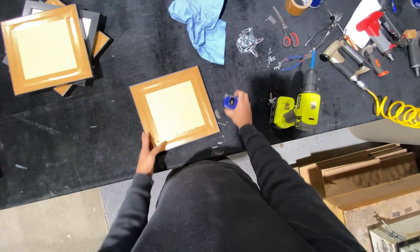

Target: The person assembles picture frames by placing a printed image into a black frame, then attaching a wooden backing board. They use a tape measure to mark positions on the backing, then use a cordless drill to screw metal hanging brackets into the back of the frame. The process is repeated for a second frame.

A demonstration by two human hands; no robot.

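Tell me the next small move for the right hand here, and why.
Probably bring the small blue tool over to the frame. The right hand grips it just off the frame's right edge, while the left hand steadies the near corner.

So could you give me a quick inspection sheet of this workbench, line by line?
Surface: black carpeted bench, small bits scattered near the frame.
Job's things: square tan frame lying flat; small blue tool beside it.
Clutter: stack of frames, blue cloth, pile of metal clips, red-handled scissors, pliers, yellow-green drill, air tools, tape roll.
Hands: left hand grips the frame's near corner; right hand holds the blue tool.
Cables: coiled yellow air hose.
Surroundings: cardboard boxes, beige floor.
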